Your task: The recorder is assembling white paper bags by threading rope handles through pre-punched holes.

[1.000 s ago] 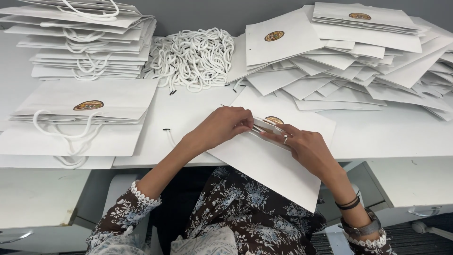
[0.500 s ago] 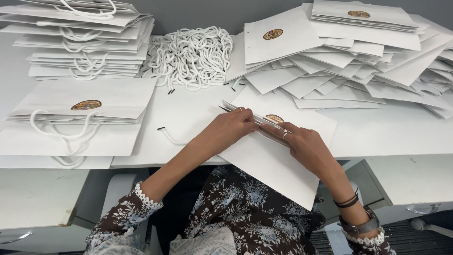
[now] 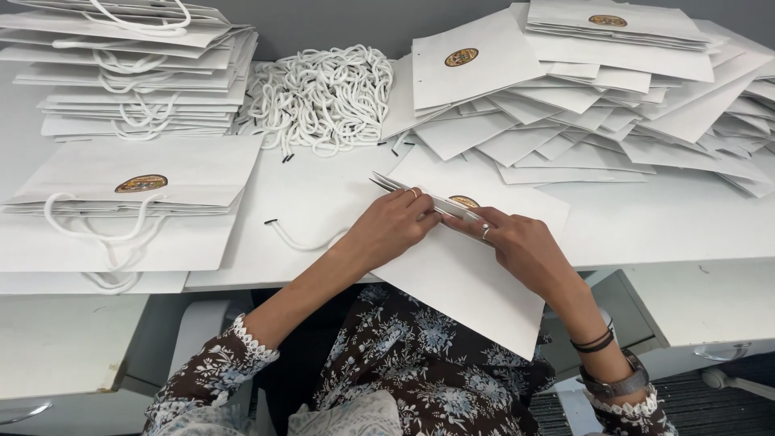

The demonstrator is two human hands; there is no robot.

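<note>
While the flat white paper bag (image 3: 460, 274) lies at the near table edge, overhanging the lap, the left hand (image 3: 391, 228) and right hand (image 3: 517, 246) both pinch its folded top rim. A white cord (image 3: 299, 238) trails left. Farther off sit a cord heap (image 3: 323, 97), finished bags (image 3: 129, 173) left, and unhandled bags (image 3: 597, 89) right.

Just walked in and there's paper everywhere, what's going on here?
A person seated at a white table holds the top edge of a flat white paper bag with both hands: left hand and right hand pinch it from either side. A white cord trails from under the left hand. A heap of cords lies behind, corded bags are stacked to the left, and bags without cords are spread to the right.
</note>
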